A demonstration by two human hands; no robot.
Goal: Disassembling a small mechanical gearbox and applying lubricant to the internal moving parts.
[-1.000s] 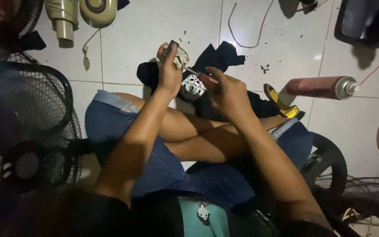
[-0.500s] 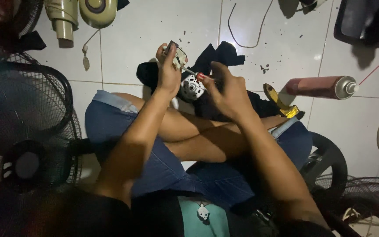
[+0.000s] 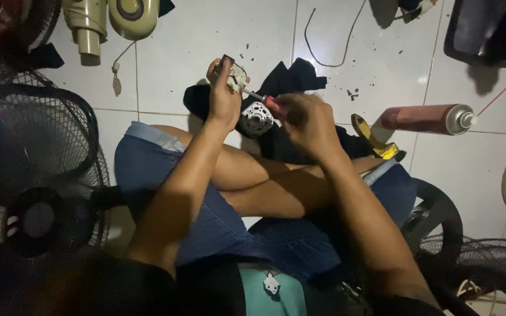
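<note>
The left hand (image 3: 224, 99) is closed around a small pale part (image 3: 237, 76). The right hand (image 3: 307, 120), at its 3 o'clock, grips a red-handled screwdriver (image 3: 263, 100), tip touching the part. A white motor housing (image 3: 257, 119) lies just below, over black cloth (image 3: 291, 79) on the tiled floor (image 3: 206, 41).

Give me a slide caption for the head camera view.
Seated on a tiled floor, left hand steadies a small part while right hand works a red-handled screwdriver.

Red spray can (image 3: 423, 119), white floor tiles (image 3: 206, 52), blue shorts (image 3: 218, 222).
</note>
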